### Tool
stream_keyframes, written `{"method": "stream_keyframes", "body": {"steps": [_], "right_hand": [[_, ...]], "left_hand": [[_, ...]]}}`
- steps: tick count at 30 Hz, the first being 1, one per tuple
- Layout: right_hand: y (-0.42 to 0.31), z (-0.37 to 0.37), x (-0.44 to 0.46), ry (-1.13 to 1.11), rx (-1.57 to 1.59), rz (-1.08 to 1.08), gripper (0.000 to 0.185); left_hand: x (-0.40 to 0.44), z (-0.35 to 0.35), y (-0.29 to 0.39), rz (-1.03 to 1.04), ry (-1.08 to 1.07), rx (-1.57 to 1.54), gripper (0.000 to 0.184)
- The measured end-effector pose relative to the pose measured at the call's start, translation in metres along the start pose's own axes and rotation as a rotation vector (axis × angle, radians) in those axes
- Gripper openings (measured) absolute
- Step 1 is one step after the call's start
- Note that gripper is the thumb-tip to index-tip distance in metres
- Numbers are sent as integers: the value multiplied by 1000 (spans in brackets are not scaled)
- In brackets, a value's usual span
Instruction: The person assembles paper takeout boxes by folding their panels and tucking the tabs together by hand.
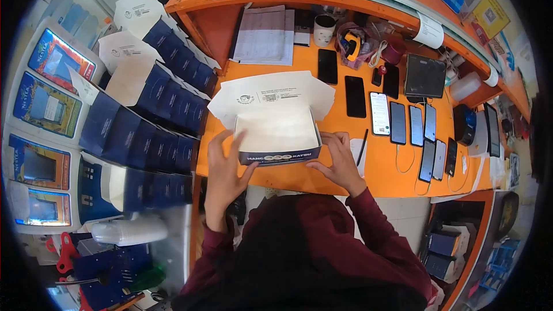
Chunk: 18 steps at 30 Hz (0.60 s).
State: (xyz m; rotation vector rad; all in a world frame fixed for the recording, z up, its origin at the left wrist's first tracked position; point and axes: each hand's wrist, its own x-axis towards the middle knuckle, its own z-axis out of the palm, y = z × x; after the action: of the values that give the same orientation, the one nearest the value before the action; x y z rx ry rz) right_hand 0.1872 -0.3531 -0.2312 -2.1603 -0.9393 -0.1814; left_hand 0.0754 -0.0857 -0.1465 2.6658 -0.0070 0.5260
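Note:
An open paper takeout box [280,155], dark blue outside and white inside, stands at the orange desk's front edge. Its raised lid [271,89] leans back, showing a printed logo and a code. Inside, only bare white card shows. At the box's left side is my left hand [226,164], thumb by the front corner and fingertips slightly blurred along the side wall. My right hand [341,164] grips the right side, with its thumb at the lower front corner and its fingers bent against the wall.
Stacked blue boxes [135,129] with open lids stand to the left, beside drink dispensers [46,106]. Several phones [397,124] lie on the desk [276,181] at right, some with cables. A pen [363,145], papers [264,35] and a cup [324,30] are nearby. Plastic cups [129,231] lie lower left.

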Motion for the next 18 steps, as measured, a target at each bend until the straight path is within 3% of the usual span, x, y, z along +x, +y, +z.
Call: {"method": "stream_keyframes", "body": {"steps": [2,5,8,18], "right_hand": [[27,22,-10,60,-53,-141,55],[42,26,-10,46,-143,-324,50],[46,24,-4,35,-119,-401,43],[46,32,-3,81,107,-446,39]], "left_hand": [[26,-3,9,235,-107,49,48],[54,28,17,320,-516,-69,30],[76,50,19,341,-809,-103,25],[40,57,26,466,-544,214,26]]}}
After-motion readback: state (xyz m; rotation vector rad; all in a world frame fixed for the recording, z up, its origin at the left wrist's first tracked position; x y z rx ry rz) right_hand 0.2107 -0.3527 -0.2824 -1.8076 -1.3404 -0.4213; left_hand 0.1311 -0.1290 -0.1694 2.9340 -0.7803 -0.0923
